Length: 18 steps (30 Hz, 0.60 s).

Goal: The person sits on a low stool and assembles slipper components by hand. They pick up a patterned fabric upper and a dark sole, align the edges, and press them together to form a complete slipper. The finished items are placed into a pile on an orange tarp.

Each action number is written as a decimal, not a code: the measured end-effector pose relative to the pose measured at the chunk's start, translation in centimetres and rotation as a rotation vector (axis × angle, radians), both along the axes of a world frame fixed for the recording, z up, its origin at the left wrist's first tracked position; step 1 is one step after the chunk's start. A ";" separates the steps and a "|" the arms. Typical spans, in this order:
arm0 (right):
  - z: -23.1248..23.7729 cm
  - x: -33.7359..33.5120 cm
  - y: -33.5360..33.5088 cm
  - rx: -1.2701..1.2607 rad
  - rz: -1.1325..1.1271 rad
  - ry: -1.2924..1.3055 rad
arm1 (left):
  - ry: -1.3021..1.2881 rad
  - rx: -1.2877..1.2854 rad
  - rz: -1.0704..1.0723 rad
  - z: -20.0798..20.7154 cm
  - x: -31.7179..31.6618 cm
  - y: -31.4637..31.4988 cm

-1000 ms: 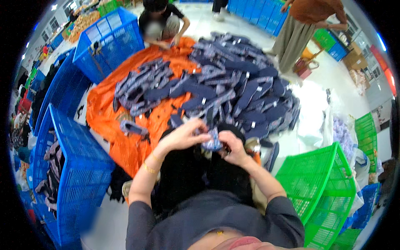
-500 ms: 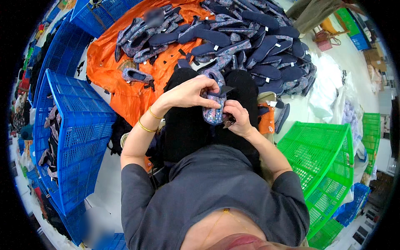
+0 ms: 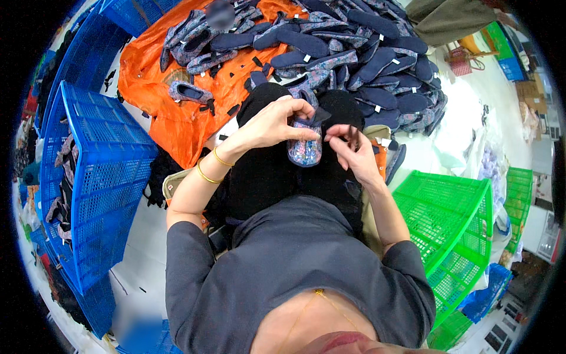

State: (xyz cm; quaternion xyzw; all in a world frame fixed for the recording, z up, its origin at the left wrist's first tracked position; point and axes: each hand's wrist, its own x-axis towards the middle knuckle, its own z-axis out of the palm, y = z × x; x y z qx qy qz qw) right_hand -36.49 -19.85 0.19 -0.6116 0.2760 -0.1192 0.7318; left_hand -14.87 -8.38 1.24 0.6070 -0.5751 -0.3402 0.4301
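Observation:
Over my lap, a blue floral slipper (image 3: 305,151) is gripped by my left hand (image 3: 282,125), the thumb on one side and the fingers curled over its upper part. A dark fabric flap (image 3: 319,115) sticks out from the slipper's right side. My right hand (image 3: 356,158) is just to the right, its fingertips close to the slipper but apart from it. Its fingers are bent around a small dark object (image 3: 354,134) too unclear to name. Beyond my knees lies a large pile of matching slippers (image 3: 377,68) with navy soles and small white tags.
An orange sheet (image 3: 138,88) spreads under part of the pile, with dark scraps and one separate slipper (image 3: 190,92) on it. Blue crates (image 3: 109,171) stand at my left, one holding dark fabric. A green crate (image 3: 439,200) stands at my right, with white plastic (image 3: 457,124) beyond it.
My right hand has moved away from the slipper to the right and slightly up, its fingers opening a little. My left hand keeps its hold on the slipper.

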 end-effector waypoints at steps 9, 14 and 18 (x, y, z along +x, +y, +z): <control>0.1 4.0 1.4 -0.425 -0.150 -0.255 | -0.004 0.031 0.116 0.7 -0.6 0.5; 1.5 4.1 0.8 -1.090 -0.027 -0.341 | -0.255 -0.261 -0.001 -0.2 -0.3 0.0; 2.7 3.7 0.1 -1.083 0.012 -0.504 | -0.351 -0.416 0.082 -0.7 -1.3 -0.1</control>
